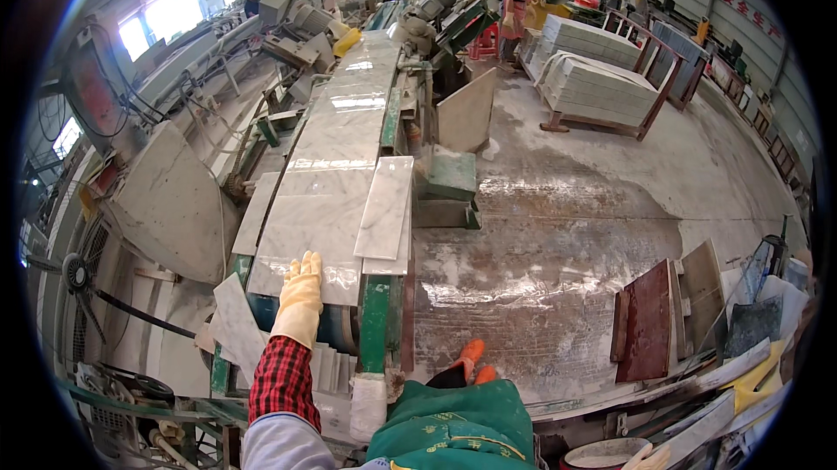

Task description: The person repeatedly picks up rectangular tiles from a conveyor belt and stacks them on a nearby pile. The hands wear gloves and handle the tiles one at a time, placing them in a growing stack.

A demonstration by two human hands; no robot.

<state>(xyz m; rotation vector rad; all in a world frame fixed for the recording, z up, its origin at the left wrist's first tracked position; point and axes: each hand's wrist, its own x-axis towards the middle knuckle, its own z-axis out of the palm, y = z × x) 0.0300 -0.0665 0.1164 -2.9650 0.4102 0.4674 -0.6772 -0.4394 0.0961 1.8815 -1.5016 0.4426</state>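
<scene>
My left hand (302, 296), in a cream rubber glove, lies with its fingers stretched out on the near end of a pale grey-veined marble slab (318, 221). The slab rests on a long conveyor with a green frame (376, 322). Narrow marble strips (384, 208) are stacked along the slab's right side. A pointed marble offcut (237, 322) leans left of my wrist. At the lower right edge, my right hand (649, 458) shows only gloved fingers, stretched out beside a round bucket (606, 452); nothing is visible in them, and the rest is out of view.
More wet slabs (349, 104) line the conveyor toward machines with motors. On the left are a large stone panel (170, 200) and a black fan (77, 274). Boards (645, 322) lean at right. Stacked slabs (602, 91) fill a rack near another person (516, 8). The floor is wet.
</scene>
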